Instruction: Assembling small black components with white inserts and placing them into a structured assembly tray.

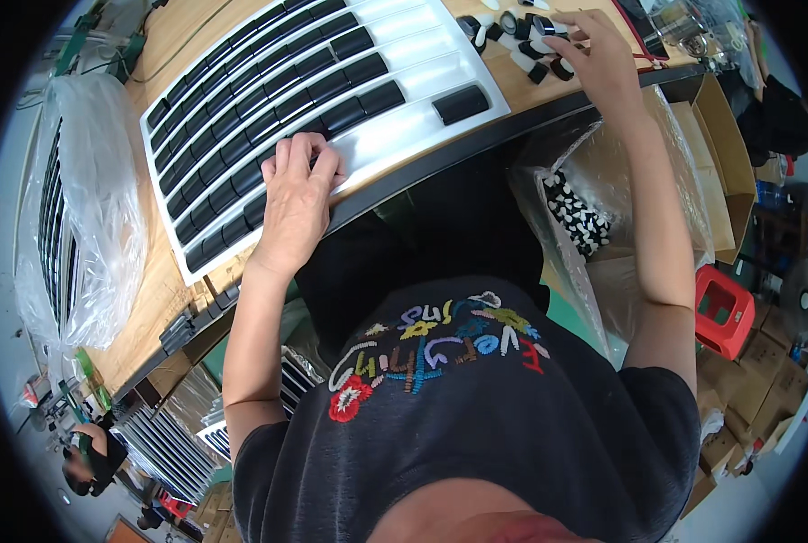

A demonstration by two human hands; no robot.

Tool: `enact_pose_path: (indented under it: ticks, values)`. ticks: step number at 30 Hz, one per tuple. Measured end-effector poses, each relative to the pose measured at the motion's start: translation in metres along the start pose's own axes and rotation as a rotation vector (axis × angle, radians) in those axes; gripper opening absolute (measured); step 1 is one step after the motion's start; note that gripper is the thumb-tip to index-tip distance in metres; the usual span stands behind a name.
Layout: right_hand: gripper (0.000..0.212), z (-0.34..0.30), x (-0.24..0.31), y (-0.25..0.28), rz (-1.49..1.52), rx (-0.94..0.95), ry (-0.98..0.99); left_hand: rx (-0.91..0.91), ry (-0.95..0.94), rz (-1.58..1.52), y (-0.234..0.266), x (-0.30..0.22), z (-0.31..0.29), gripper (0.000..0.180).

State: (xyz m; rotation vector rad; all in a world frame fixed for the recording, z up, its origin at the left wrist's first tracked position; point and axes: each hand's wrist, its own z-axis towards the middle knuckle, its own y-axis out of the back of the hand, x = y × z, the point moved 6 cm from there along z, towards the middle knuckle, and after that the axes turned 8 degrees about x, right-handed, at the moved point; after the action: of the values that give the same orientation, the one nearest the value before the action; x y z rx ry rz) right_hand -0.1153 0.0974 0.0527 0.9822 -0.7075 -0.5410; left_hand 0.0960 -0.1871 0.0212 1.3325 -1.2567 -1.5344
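Observation:
A white slotted tray (pixel 358 149) lies tilted on the wooden table, with glossy black rectangular pieces (pixel 306 104) set in rows along its channels. My left hand (pixel 300 195) rests over the nearest row, fingers curled down around a black piece that they largely hide. One black piece (pixel 461 105) sits apart at the right end of that row. At the upper right, my right hand (pixel 598 63) reaches into loose small black-and-white pieces (pixel 521 61). Its thumb and forefinger bracket a dark, shiny-edged small piece (pixel 543 26); firm contact is hard to make out.
Below the table's right edge, a cardboard box (pixel 721 158) lined with clear plastic holds many black-and-white pieces (pixel 576 213). A plastic-wrapped tray (pixel 91 208) stands at left. A red stool (pixel 724 311) is at right. Clear tape rolls (pixel 680 27) lie at the far right.

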Motion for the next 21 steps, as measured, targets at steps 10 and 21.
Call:
enact_pose_path:
  ticks: [10, 21]
  values:
    - [0.03, 0.016, 0.022, -0.084, 0.242, 0.074, -0.122, -0.53, 0.138, -0.977, -0.006, 0.0, 0.001, 0.03]
    - [0.008, -0.034, 0.152, -0.03, 0.889, 0.319, -0.107, -0.402, 0.025, -1.888, -0.034, -0.015, 0.015, 0.025]
